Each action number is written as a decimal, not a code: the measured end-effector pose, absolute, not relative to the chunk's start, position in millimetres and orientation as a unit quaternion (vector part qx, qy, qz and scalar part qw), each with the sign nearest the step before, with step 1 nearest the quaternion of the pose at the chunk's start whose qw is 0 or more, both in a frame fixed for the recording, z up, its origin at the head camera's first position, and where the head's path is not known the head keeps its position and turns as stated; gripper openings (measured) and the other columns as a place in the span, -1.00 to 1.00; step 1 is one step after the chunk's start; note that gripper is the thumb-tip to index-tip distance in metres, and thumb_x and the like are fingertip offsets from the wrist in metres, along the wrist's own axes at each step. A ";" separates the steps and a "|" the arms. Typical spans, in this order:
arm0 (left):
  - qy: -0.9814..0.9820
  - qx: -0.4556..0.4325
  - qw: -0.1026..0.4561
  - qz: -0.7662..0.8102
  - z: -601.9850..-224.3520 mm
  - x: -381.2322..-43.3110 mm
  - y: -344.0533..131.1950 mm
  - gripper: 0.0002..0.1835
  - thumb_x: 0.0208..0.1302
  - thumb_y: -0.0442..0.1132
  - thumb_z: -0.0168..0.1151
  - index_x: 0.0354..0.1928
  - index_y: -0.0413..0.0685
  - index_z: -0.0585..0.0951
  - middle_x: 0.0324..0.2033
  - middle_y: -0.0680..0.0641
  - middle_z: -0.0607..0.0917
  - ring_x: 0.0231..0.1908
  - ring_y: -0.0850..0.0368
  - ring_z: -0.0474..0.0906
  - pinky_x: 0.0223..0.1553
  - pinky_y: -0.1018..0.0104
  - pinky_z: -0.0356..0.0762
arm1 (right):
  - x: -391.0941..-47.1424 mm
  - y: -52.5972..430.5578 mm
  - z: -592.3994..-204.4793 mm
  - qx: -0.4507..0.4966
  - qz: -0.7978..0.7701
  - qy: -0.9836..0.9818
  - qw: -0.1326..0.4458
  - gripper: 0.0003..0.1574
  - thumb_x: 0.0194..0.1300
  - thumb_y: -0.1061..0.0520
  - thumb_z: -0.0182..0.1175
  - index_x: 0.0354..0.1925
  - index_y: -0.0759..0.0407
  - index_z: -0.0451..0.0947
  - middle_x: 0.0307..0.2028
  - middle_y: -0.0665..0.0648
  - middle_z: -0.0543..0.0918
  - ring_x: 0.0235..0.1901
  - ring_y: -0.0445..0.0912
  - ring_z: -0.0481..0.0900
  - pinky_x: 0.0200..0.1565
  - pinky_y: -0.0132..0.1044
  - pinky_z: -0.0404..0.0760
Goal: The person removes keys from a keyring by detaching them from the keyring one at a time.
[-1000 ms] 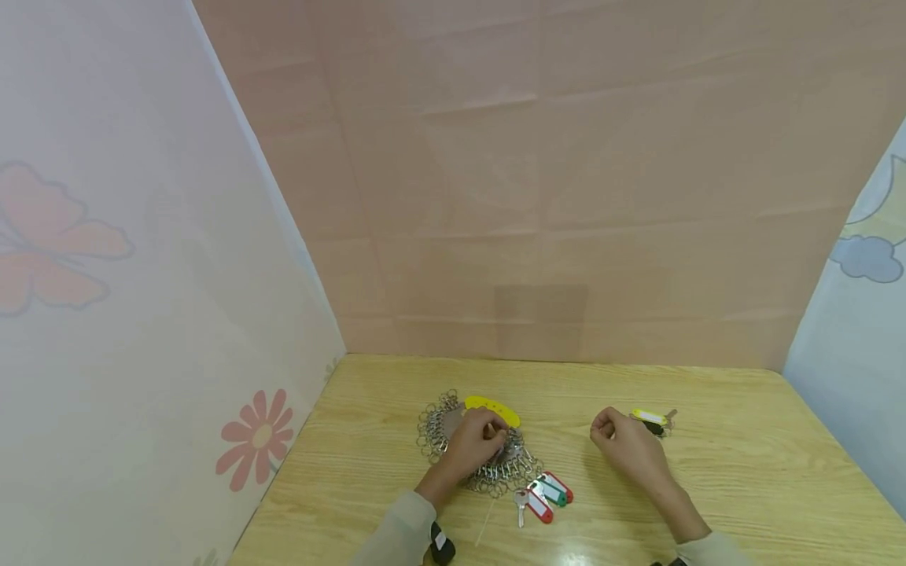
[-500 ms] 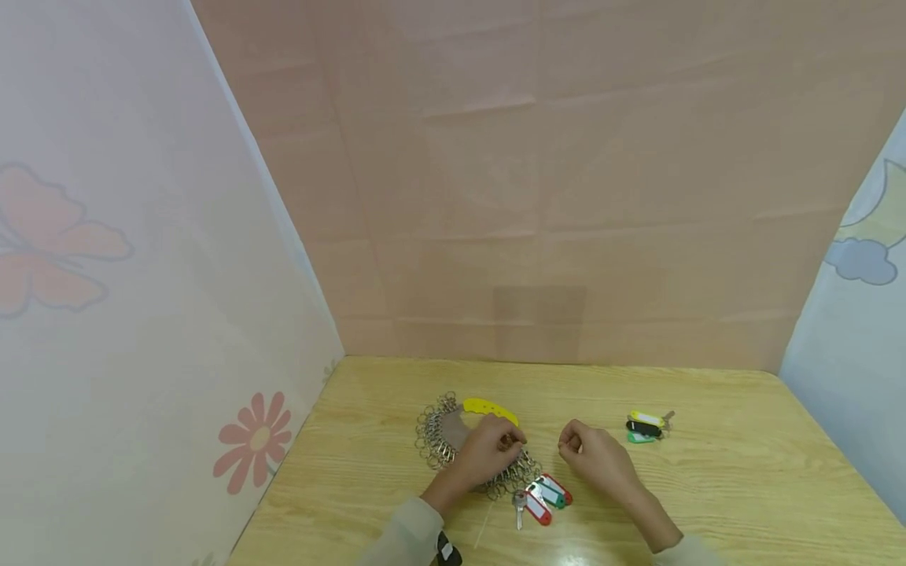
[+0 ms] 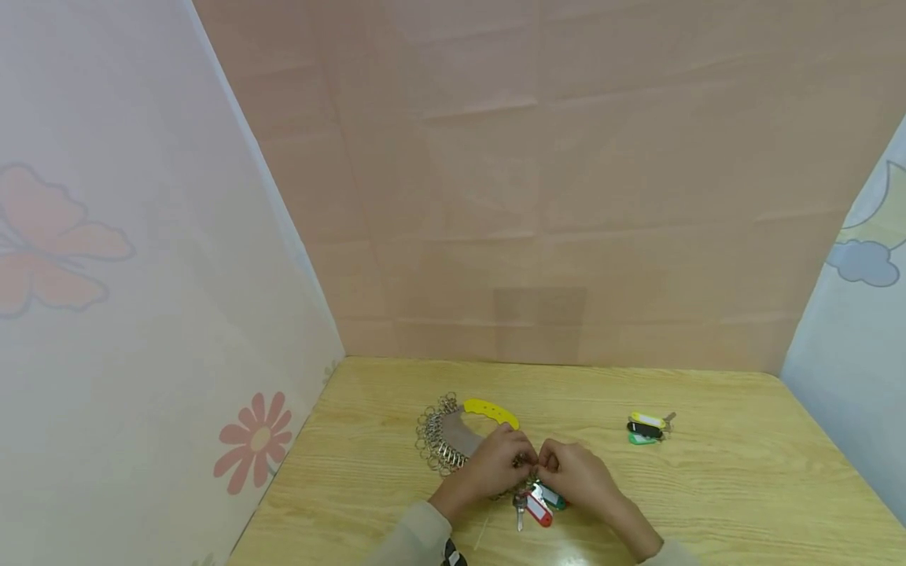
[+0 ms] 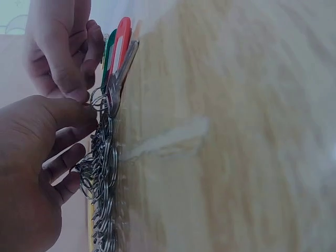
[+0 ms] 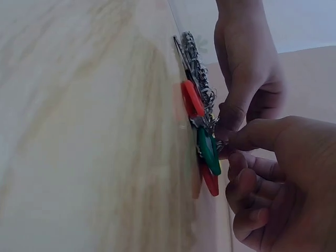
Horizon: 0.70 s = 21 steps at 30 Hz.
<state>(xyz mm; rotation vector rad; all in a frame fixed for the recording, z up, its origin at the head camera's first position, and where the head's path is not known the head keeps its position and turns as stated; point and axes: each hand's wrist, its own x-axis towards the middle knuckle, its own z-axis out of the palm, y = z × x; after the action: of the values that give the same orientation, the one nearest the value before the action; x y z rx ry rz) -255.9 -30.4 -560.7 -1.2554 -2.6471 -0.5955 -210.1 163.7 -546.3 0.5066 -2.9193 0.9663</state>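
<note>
A curved grey key holder (image 3: 460,436) with a yellow handle (image 3: 491,410) lies on the table, its outer edge hung with many metal clips and rings (image 4: 105,178). My left hand (image 3: 495,465) is over its right end, thumb and finger pinching a key ring (image 4: 97,100). My right hand (image 3: 582,478) meets it there, thumb and finger pinching at the same ring. Beside them lie a key (image 3: 520,515), a red key tag (image 3: 539,509) and a green key tag (image 5: 209,151). A second red tag (image 5: 211,181) shows in the right wrist view. Fingers partly hide the ring.
To the right on the wooden table (image 3: 736,472) lie a yellow tag (image 3: 647,420), a black tag (image 3: 644,430) and a green tag (image 3: 642,439) with keys. A brown backdrop (image 3: 552,196) stands behind, and a flowered white wall (image 3: 177,314) on the left.
My right hand has moved left from near the yellow and black tags to meet my left hand. The left hand has slid right and nearer along the key holder.
</note>
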 end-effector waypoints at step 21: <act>-0.894 -0.407 0.056 -0.177 -561.8 -252.2 -26.4 -0.87 0.37 0.00 0.25 -0.15 0.33 0.74 -0.19 0.31 0.60 -0.19 0.41 0.32 -0.14 0.60 0.30 | -209.4 164.1 -551.3 0.155 0.290 -0.944 0.012 -0.88 0.22 0.15 0.29 -0.41 -0.05 0.55 -0.62 -0.20 0.48 -0.69 -0.37 0.33 -0.65 -0.48 0.28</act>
<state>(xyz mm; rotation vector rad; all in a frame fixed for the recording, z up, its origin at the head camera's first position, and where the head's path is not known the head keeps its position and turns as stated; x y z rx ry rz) -252.2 -26.4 -561.8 -1.2351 -2.7131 -0.5366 -209.4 164.1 -551.3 0.4841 -2.9436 0.9026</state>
